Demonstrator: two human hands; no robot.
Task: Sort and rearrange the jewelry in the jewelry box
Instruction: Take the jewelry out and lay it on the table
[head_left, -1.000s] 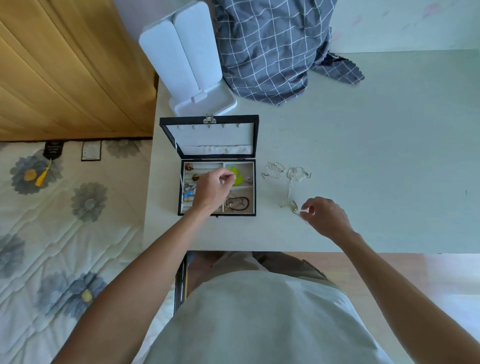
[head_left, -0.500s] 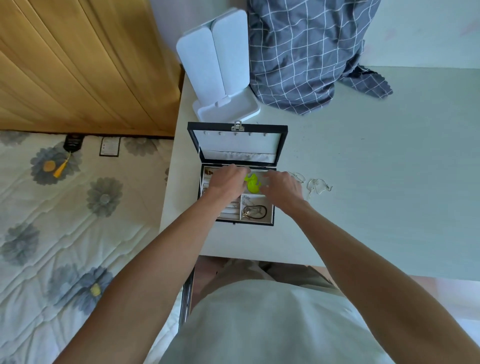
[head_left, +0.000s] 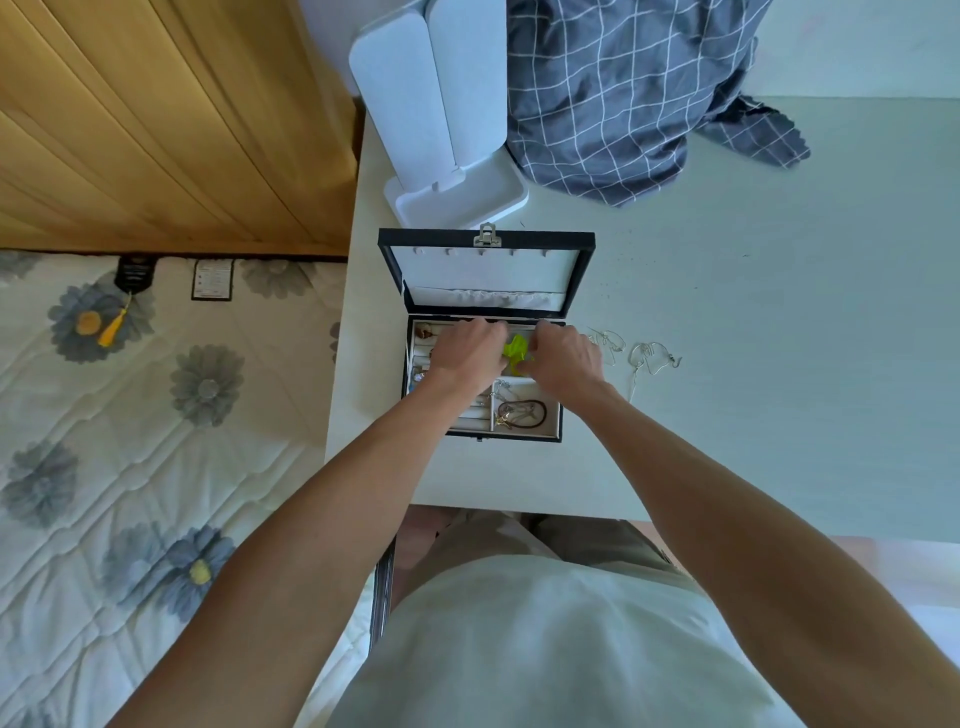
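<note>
A black jewelry box (head_left: 577, 270) stands open on the pale table, its lid upright at the far side. Both my hands are over the far compartments of its tray. My left hand (head_left: 467, 356) and my right hand (head_left: 566, 361) have curled fingers, and a neon yellow-green piece (head_left: 516, 349) shows between them. Whether either hand grips anything is hidden. A brown cord necklace (head_left: 524, 414) lies in the near right compartment. Small pieces (head_left: 425, 332) sit in the left column. Thin silver chains (head_left: 649, 358) lie on the table right of the box.
A white folding stand (head_left: 441, 104) rises just behind the box, with a grey checked cloth (head_left: 623, 93) beside it. The table's left edge (head_left: 343, 364) drops to a flowered mattress (head_left: 156, 415). A wooden panel (head_left: 156, 130) fills the far left.
My right hand left the table near the silver chains and came over the box beside my left hand. The camera moved closer and a little left.
</note>
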